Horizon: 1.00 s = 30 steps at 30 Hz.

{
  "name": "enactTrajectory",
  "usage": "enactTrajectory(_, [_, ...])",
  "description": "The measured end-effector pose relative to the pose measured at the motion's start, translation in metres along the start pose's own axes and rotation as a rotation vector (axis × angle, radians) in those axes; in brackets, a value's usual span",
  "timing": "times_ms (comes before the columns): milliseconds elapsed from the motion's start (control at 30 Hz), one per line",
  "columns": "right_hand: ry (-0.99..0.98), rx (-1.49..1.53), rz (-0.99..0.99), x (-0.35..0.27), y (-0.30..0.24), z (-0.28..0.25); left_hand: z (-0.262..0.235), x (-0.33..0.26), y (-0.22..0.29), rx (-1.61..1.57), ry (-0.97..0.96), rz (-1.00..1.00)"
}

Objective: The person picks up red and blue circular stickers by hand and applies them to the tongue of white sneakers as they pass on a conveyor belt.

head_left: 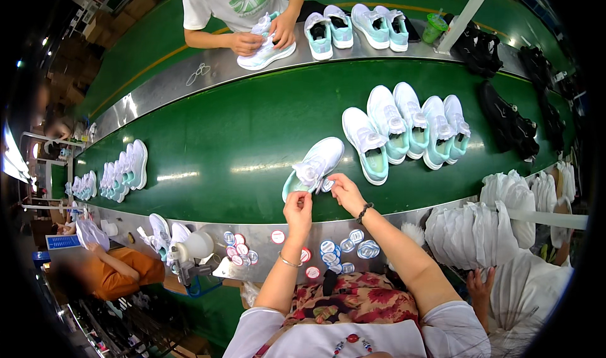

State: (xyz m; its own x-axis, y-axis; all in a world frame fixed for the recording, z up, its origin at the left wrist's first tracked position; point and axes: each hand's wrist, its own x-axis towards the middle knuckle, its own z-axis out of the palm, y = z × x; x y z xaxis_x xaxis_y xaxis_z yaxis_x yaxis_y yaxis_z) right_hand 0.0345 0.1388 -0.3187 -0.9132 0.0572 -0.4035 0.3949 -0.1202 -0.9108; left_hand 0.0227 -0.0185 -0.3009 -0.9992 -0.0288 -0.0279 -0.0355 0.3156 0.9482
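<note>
A white and mint-green sneaker (319, 162) lies on the green belt in front of me, its toe pointing away to the right. My right hand (345, 193) pinches a small round tag (327, 185) beside the shoe's opening. At the heel, my left hand (298, 208) is closed in a pinch; whatever its fingertips hold is hidden. Below my hands, on the metal ledge, lie loose blue-rimmed round tags (330, 252) and red-rimmed ones (238, 249).
Several white sneakers (379, 128) stand to the right on the belt (221, 150), with black shoes (505, 121) beyond. More sneakers (123, 169) are far left. Across the belt, a co-worker's hands (265, 39) handle another sneaker. White paper-wrapped bundles (467, 238) sit at right.
</note>
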Motion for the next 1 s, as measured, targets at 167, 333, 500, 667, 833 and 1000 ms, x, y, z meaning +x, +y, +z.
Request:
enactTrajectory(167, [0.187,-0.314,-0.204,-0.011,0.001,0.002,0.001,-0.001,0.014,0.111,-0.06,0.314])
enactTrajectory(333, [0.072,-0.103,-0.193,-0.009,-0.032,0.01,0.018,0.015,0.022,0.13,-0.283,0.376])
enactTrajectory(500, [0.063,-0.03,-0.07,-0.011,-0.044,0.004,0.018,0.018,0.021,0.138,-0.412,0.246])
enactTrajectory(667, [0.038,0.067,-0.048,-0.003,-0.019,0.001,0.018,0.016,0.013,0.093,-0.411,0.097])
enactTrajectory(833, [0.088,0.16,-0.118,0.004,-0.016,0.01,0.016,0.014,0.004,0.114,-0.418,0.124])
enactTrajectory(1000, [0.007,0.322,-0.096,0.002,-0.021,0.012,0.013,0.016,0.011,0.055,-0.209,0.22])
